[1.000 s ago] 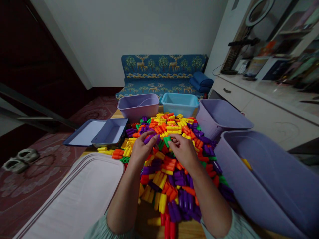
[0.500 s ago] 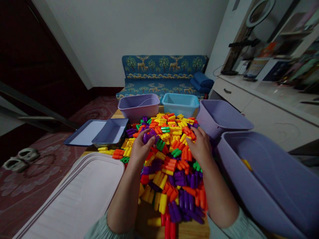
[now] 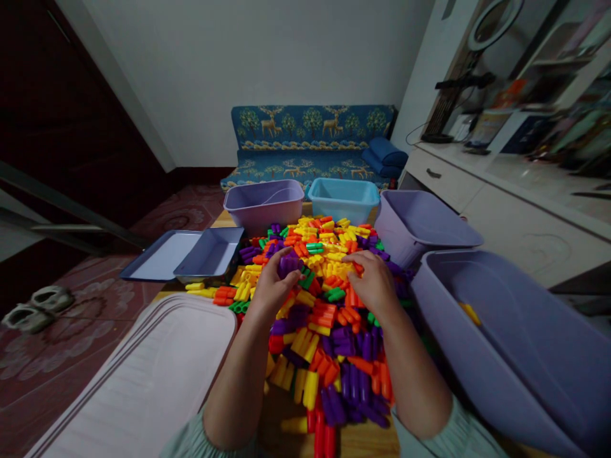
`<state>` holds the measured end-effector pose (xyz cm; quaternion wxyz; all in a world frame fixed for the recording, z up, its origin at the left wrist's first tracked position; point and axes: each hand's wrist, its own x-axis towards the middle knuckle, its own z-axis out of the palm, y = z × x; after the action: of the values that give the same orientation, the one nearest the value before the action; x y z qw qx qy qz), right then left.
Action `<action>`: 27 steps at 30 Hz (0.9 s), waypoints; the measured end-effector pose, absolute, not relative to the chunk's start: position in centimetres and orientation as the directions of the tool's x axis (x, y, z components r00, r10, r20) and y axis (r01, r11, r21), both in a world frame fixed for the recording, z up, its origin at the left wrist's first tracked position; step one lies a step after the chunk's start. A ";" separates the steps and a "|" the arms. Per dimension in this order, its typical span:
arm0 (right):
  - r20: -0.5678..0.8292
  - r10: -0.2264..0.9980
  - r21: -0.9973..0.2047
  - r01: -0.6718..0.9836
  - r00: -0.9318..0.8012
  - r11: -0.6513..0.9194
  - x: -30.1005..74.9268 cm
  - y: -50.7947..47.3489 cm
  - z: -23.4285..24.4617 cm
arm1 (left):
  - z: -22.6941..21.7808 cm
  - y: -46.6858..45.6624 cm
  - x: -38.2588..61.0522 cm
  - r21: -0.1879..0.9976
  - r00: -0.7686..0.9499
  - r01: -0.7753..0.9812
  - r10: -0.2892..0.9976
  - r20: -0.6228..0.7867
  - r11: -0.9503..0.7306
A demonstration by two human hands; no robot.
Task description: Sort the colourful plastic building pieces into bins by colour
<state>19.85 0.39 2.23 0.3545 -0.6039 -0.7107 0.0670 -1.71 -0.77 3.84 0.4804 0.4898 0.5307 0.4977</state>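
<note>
A big heap of plastic building pieces [image 3: 329, 312] in yellow, orange, purple, green and red covers the wooden table in front of me. My left hand [image 3: 270, 289] rests on the pile's left side with its fingers closed round a purple piece [image 3: 289, 263]. My right hand [image 3: 375, 283] lies over the right of the pile, fingers curled down onto orange pieces [image 3: 351, 298]; what it grips is hidden. Green pieces [image 3: 335, 294] lie between the two hands.
A large purple tub [image 3: 520, 356] with one yellow piece stands at my right, another purple tub [image 3: 424, 226] behind it. A purple basin [image 3: 265, 202] and a blue bin [image 3: 344, 197] stand at the back. A blue-grey box and lid [image 3: 184, 254] sit left, a pale lid [image 3: 143, 381] near left.
My right hand swung out to the right of the pile, then came back a little toward the middle. My left hand closed on a purple piece and lifted it slightly.
</note>
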 end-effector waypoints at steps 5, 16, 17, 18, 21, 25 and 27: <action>0.434 0.901 -0.553 0.782 -0.026 0.289 18.6 -0.4 3.4 | 3.9 -0.7 -2.2 0.992 -0.082 0.120 0.996 0.045 -0.035; 0.383 0.906 -0.671 0.619 -0.182 0.408 15.6 -1.5 3.9 | 2.8 -0.4 -2.6 0.672 0.074 0.650 0.910 0.409 -0.354; 0.381 0.906 -0.666 0.624 -0.187 0.409 15.6 -1.4 3.7 | 2.5 -0.4 -2.5 0.634 0.100 0.683 0.906 0.410 -0.362; 0.373 0.908 -0.662 0.631 -0.190 0.404 15.6 -1.4 3.6 | 2.2 -0.3 -2.4 0.608 0.114 0.708 0.907 0.404 -0.360; 0.331 0.921 -0.652 0.655 -0.207 0.382 15.6 -1.3 3.5 | 1.3 -0.1 -2.4 0.566 0.112 0.758 0.920 0.375 -0.323; 0.290 0.933 -0.647 0.674 -0.215 0.356 15.4 -1.4 3.2 | 0.7 0.3 -2.7 0.549 0.077 0.783 0.921 0.382 -0.293; 0.298 0.931 -0.646 0.673 -0.212 0.360 15.4 -1.4 3.1 | 0.7 0.4 -2.9 0.567 0.062 0.768 0.916 0.397 -0.298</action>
<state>15.40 -1.36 3.11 0.3336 -0.5318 -0.7542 0.1927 -2.88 0.42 0.72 0.1032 0.7212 0.5836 0.3587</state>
